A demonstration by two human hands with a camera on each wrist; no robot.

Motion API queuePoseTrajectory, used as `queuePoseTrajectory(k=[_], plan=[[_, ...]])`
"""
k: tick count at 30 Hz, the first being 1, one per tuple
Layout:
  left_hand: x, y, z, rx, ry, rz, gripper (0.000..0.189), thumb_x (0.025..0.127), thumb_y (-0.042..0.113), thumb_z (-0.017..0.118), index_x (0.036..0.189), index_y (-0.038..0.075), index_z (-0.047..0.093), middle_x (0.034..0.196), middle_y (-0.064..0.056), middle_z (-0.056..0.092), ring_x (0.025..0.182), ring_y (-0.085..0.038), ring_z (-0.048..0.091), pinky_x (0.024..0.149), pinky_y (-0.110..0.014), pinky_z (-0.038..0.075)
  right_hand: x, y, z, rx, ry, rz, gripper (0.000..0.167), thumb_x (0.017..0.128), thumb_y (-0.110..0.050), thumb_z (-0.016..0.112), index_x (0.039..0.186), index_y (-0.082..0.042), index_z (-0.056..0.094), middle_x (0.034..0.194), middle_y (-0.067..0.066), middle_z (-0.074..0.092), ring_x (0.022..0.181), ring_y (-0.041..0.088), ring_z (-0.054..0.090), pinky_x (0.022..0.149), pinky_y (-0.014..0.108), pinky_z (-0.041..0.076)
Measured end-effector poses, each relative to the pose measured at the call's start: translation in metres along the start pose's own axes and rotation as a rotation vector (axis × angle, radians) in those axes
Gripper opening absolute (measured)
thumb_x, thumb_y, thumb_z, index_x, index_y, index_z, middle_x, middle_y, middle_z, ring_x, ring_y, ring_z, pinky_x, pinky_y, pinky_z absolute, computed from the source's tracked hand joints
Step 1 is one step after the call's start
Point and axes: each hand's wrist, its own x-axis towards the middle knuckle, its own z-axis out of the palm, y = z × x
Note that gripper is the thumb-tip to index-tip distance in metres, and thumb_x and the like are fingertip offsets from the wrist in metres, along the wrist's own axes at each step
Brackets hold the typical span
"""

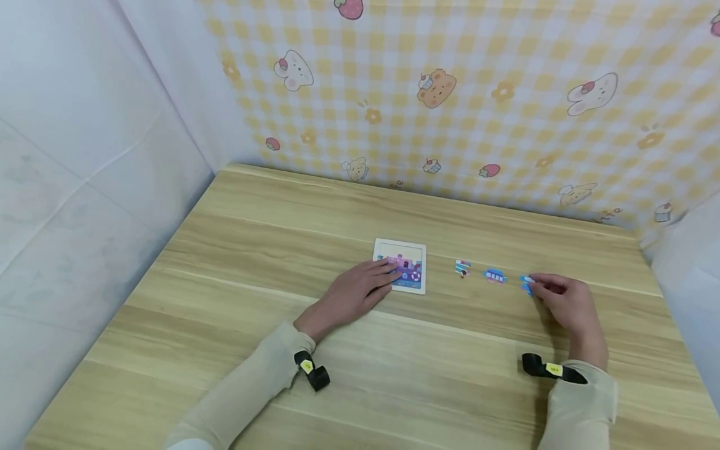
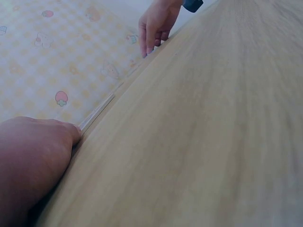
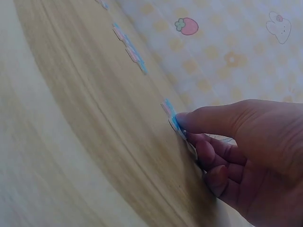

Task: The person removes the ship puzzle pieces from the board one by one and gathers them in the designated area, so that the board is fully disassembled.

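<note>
My left hand [image 1: 360, 290] rests with its fingers extended on a partly filled jigsaw puzzle [image 1: 415, 286] in a white frame. Purple and blue pieces fill its lower part, and the fingers cover some of them. Over to the right, my right hand [image 1: 568, 303] pinches a small blue puzzle piece [image 1: 527, 281] at table level, its thumb on the piece in the right wrist view [image 3: 174, 120]. Two loose pieces lie between the hands: a blue-and-white one [image 1: 495, 275] and a striped one [image 1: 463, 269]. From the left wrist, only the frame's edge [image 2: 97, 113] shows.
The pieces and frame lie on a wood-grain table [image 1: 405, 375]. A yellow checked cloth [image 1: 478, 125] with cartoon prints hangs behind its far edge, and a white sheet [image 1: 84, 156] hangs along the left. Black wrist cameras are strapped over both sleeves.
</note>
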Motion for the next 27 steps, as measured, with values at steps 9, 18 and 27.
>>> queuePoseTrajectory(k=[9, 18, 27], plan=[[0.000, 0.002, -0.003, 0.001, 0.002, -0.004, 0.044, 0.112, 0.028, 0.047, 0.153, 0.014, 0.052, 0.160, -0.002, 0.045, 0.153, -0.021, 0.033, 0.127, -0.037, 0.023, -0.001, 0.000, -0.003, 0.045, -0.016, -0.006, 0.050, 0.106, -0.040, 0.058, 0.133, 0.002, 0.067, 0.101, -0.029, 0.058, 0.091, 0.004, 0.048, 0.071, 0.014, 0.042], [0.001, 0.002, -0.002, 0.026, -0.019, -0.005, 0.044, 0.113, 0.030, 0.043, 0.154, 0.019, 0.050, 0.163, -0.001, 0.039, 0.154, -0.018, 0.028, 0.127, -0.039, 0.021, 0.000, 0.004, -0.006, 0.057, 0.034, -0.027, 0.046, 0.106, -0.034, 0.059, 0.127, 0.006, 0.068, 0.093, -0.027, 0.062, 0.082, 0.004, 0.049, 0.066, 0.016, 0.043], [-0.016, 0.003, -0.003, 0.026, 0.030, -0.093, 0.045, 0.112, 0.031, 0.044, 0.154, 0.015, 0.050, 0.165, -0.002, 0.037, 0.154, -0.020, 0.029, 0.128, -0.043, 0.019, -0.007, 0.008, -0.004, 0.062, 0.039, -0.007, 0.044, 0.106, -0.032, 0.059, 0.127, 0.006, 0.068, 0.087, -0.026, 0.061, 0.076, 0.002, 0.052, 0.062, 0.017, 0.047]])
